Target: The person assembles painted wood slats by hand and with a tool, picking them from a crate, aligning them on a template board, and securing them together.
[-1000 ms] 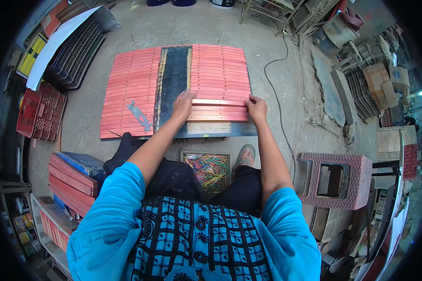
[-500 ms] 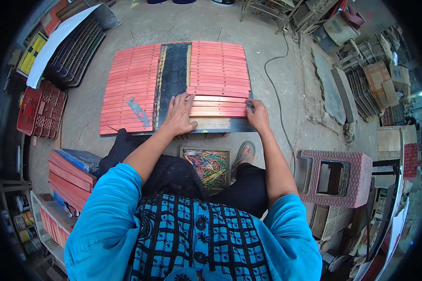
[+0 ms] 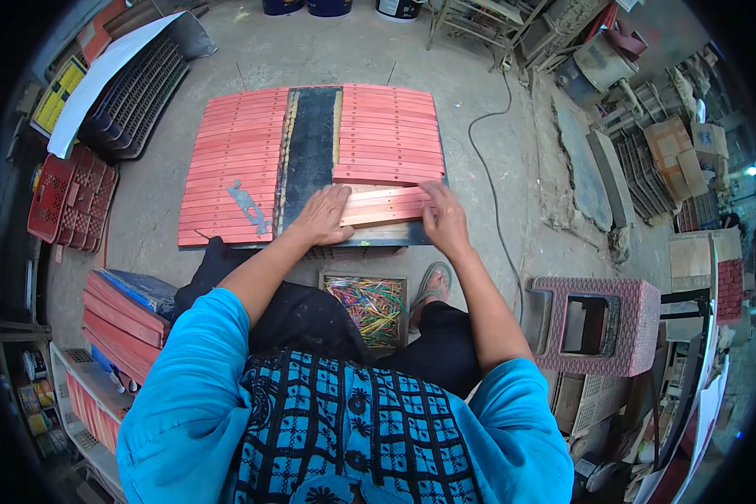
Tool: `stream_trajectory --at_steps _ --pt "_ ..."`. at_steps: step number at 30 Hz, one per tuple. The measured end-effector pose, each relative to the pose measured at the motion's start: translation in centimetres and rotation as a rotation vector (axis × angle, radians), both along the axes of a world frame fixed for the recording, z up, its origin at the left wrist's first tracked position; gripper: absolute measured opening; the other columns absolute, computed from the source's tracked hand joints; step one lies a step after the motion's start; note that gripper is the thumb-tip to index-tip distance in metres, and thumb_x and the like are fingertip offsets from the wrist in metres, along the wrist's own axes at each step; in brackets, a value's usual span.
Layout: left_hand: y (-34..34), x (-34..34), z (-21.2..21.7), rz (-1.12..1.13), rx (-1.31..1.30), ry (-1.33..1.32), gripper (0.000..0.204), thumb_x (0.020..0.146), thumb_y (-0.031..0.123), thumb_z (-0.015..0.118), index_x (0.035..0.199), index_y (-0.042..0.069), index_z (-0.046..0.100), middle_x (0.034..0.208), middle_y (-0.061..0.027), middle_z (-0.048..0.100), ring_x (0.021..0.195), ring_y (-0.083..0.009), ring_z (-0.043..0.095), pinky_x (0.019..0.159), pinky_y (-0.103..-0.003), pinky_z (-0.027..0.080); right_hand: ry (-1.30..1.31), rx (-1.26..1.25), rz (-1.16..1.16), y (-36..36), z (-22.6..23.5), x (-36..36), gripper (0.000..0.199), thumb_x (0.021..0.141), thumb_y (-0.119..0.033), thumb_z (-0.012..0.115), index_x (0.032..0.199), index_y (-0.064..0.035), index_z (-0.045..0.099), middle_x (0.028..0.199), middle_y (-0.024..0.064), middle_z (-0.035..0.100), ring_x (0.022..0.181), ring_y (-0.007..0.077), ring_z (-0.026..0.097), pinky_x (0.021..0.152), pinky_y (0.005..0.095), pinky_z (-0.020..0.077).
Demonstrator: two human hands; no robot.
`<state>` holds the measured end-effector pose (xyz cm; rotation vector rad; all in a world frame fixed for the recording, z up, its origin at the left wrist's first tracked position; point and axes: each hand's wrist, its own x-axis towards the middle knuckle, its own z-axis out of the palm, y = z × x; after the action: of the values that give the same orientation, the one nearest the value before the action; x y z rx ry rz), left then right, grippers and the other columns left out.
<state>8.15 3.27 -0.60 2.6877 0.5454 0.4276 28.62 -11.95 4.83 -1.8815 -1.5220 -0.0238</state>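
Between my two hands is a small group of pink-red wooden slats (image 3: 385,204), set at a slant on the dark board (image 3: 312,134). My left hand (image 3: 321,216) grips their left end, and my right hand (image 3: 445,220) has its fingers bent round the right end. A wedge of pale wood shows between this group and the right-hand rows of slats (image 3: 386,134). More pink-red slats (image 3: 227,160) fill the board's left side, with a flat grey metal piece (image 3: 249,208) lying on them.
Below the board, a wooden box (image 3: 406,315) of many-coloured thin sticks sits by my foot. A pink woven-pattern stool (image 3: 643,323) stands at right. A cable (image 3: 494,160) runs along the floor. Stacked red boards (image 3: 122,311) and a red crate (image 3: 71,202) are at left.
The group of slats has turned from level to slanted, its right end now nearer the left. My right hand has moved left with it; my left hand has barely shifted.
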Motion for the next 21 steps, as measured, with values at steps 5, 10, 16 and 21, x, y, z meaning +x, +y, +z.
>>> stream_trajectory --at_steps 5,10,16,21 --pt "0.7 0.1 0.0 -0.166 -0.486 0.060 0.059 0.063 0.034 0.056 0.105 -0.005 0.046 0.100 -0.0209 0.055 0.092 -0.0300 0.053 0.081 -0.034 0.040 -0.294 -0.155 0.368 -1.5 2.2 -3.5 0.055 0.070 -0.015 0.064 0.121 -0.0127 0.044 0.119 0.0119 0.046 0.112 0.0282 0.043 0.096 0.0467 0.0302" --pt "0.6 -0.1 2.0 -0.047 -1.855 0.234 0.054 0.070 0.028 0.049 0.110 -0.008 0.046 0.091 -0.0215 0.059 0.081 -0.0281 0.059 0.073 -0.034 0.047 -0.490 -0.233 0.388 -1.4 -0.2 -3.9 0.075 0.065 -0.020 0.068 0.131 -0.0198 0.034 0.128 0.0092 0.037 0.119 0.0240 0.037 0.100 0.0521 0.0205" --pt "0.9 -0.1 1.1 -0.063 -2.124 0.224 0.054 0.074 0.034 0.042 0.110 -0.006 0.046 0.092 -0.0249 0.058 0.077 -0.0308 0.061 0.068 -0.036 0.050 -0.486 -0.195 0.397 0.6 -0.3 -3.8 0.080 0.058 -0.009 0.068 0.130 -0.0159 0.035 0.118 0.0093 0.042 0.111 0.0253 0.041 0.095 0.0438 0.0296" --pt "1.5 0.0 2.4 0.287 -1.811 0.101 0.052 0.077 0.040 0.041 0.109 0.000 0.049 0.090 -0.0169 0.061 0.064 -0.0283 0.062 0.052 -0.032 0.050 -0.292 -0.265 0.381 2.8 -0.7 -3.3 0.081 0.056 -0.008 0.072 0.128 -0.0132 0.037 0.109 0.0103 0.045 0.105 0.0258 0.044 0.088 0.0385 0.0335"
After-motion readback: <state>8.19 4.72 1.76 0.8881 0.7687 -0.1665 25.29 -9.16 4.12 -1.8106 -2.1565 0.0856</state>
